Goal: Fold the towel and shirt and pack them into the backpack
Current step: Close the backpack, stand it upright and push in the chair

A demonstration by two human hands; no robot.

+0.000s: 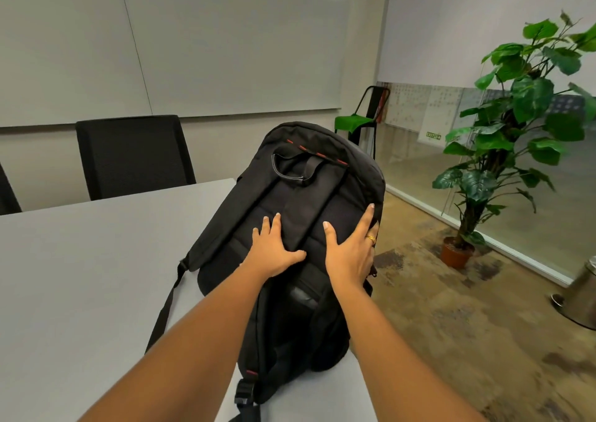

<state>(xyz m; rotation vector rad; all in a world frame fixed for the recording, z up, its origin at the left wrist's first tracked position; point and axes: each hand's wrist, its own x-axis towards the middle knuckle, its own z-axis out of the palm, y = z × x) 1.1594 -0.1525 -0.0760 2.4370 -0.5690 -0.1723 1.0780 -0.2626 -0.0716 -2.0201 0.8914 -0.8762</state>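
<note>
A black backpack with red stitching lies on the right end of the grey table, its back panel and shoulder straps facing up. My left hand rests flat on the padded back panel, fingers spread. My right hand presses flat on the panel's right side, with its fingertips at the bag's edge and a ring on one finger. No towel and no shirt is in sight. The bag's openings are hidden from this side.
A black chair stands behind the table by the whiteboard wall. To the right are a green chair, a potted plant and a metal bin on the floor. The table's right edge runs just beside the bag.
</note>
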